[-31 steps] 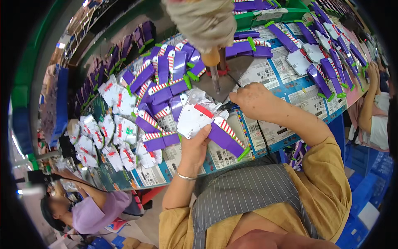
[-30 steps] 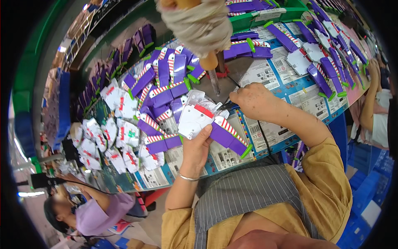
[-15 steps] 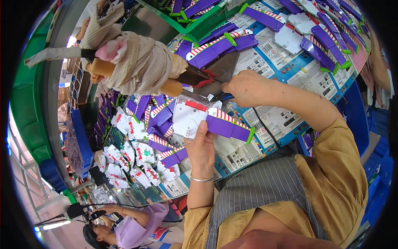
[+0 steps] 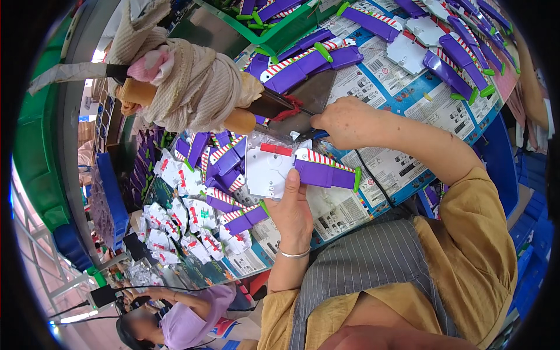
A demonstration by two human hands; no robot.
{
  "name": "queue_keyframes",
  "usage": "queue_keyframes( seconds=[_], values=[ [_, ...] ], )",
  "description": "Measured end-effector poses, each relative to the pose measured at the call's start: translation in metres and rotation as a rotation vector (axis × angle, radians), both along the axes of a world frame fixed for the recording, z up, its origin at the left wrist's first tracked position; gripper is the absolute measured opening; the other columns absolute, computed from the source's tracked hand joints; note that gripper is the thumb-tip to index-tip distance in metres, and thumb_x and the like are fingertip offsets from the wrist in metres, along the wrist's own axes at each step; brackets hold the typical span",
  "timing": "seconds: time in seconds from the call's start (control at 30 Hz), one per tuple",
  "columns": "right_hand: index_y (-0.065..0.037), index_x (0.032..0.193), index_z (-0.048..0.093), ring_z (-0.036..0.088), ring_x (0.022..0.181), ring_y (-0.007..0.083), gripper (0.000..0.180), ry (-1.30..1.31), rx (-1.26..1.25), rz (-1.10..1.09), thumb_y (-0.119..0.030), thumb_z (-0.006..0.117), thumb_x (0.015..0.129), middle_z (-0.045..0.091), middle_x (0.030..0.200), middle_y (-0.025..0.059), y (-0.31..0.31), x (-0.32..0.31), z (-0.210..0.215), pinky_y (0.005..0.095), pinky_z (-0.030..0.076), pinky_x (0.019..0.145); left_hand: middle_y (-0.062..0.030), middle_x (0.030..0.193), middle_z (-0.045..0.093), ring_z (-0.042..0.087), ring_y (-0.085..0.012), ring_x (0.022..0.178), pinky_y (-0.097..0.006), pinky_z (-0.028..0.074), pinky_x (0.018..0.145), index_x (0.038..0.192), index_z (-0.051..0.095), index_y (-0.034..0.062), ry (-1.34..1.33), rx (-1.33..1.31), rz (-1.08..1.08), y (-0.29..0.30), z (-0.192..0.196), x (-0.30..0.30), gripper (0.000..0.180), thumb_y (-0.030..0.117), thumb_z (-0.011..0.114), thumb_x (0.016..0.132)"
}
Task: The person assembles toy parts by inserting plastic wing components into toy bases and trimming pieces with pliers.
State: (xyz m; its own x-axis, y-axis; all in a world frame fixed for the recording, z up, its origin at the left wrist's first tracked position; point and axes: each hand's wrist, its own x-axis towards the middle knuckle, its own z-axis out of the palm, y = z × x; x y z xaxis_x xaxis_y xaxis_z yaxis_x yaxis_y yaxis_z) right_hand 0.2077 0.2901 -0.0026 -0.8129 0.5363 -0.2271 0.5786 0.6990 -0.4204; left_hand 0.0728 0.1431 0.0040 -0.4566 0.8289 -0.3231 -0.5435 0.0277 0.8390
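My left hand (image 4: pixel 293 216) is closed on a toy wing piece, its thumb pressed on top. This piece has a white plastic body (image 4: pixel 263 175) with a red strip, and a purple wing (image 4: pixel 329 174) with red-and-white stripes and a green tip. Just beyond it, my right hand (image 4: pixel 345 123) is wrapped around a blue-handled tool (image 4: pixel 319 135); its working end is mostly hidden. Close to the tool's far end is a bundle wrapped in beige cloth (image 4: pixel 198 87) with wooden handles.
White plastic halves (image 4: pixel 201 214) and purple wings (image 4: pixel 216 157) lie heaped at the left. More wing pieces (image 4: pixel 461 58) cover the far right. A green crate (image 4: pixel 280 39) stands at the back. A black cord (image 4: pixel 373 178) crosses the printed table cover. Another person (image 4: pixel 189 318) sits at lower left.
My left hand has shifted slightly right with the toy wing piece, which has turned a little flatter. My right hand stays nearly still on the tool.
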Motion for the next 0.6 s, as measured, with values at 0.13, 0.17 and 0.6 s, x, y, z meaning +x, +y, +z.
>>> queue_keyframes(
  seconds=[0.13, 0.17, 0.6],
  values=[
    [-0.005, 0.095, 0.060, 0.064, 0.076, 0.0339, 0.029, -0.002, -0.003, 0.003, -0.027, 0.061, 0.078, 0.064, 0.076, 0.0182, 0.0005, -0.0006, 0.0029, 0.0429, 0.049, 0.069, -0.0082, 0.109, 0.059, 0.059, -0.0187, 0.097, -0.032, 0.050, 0.083, 0.115, 0.050, 0.0033, -0.002, 0.000, 0.005, 0.0011, 0.0014, 0.0005, 0.035, 0.003, 0.064, 0.083],
    [-0.005, 0.095, 0.060, 0.064, 0.076, 0.0340, 0.028, -0.006, 0.002, 0.001, -0.027, 0.061, 0.078, 0.064, 0.076, 0.0181, 0.0005, -0.0005, 0.0032, 0.0428, 0.049, 0.069, -0.0082, 0.109, 0.059, 0.059, -0.0187, 0.097, -0.032, 0.050, 0.083, 0.115, 0.050, 0.0033, -0.004, 0.000, 0.005, 0.0015, 0.0017, 0.0008, 0.035, 0.003, 0.064, 0.083],
    [-0.006, 0.096, 0.062, 0.063, 0.077, 0.0352, 0.031, 0.019, 0.009, -0.012, -0.032, 0.061, 0.079, 0.064, 0.077, 0.0184, -0.0011, 0.0015, 0.0000, 0.0435, 0.049, 0.071, -0.0087, 0.112, 0.057, 0.058, -0.0188, 0.100, -0.032, 0.051, 0.085, 0.120, 0.045, 0.0037, -0.094, 0.036, 0.015, -0.0001, 0.0007, 0.0023, 0.038, 0.003, 0.060, 0.085]
  ],
)
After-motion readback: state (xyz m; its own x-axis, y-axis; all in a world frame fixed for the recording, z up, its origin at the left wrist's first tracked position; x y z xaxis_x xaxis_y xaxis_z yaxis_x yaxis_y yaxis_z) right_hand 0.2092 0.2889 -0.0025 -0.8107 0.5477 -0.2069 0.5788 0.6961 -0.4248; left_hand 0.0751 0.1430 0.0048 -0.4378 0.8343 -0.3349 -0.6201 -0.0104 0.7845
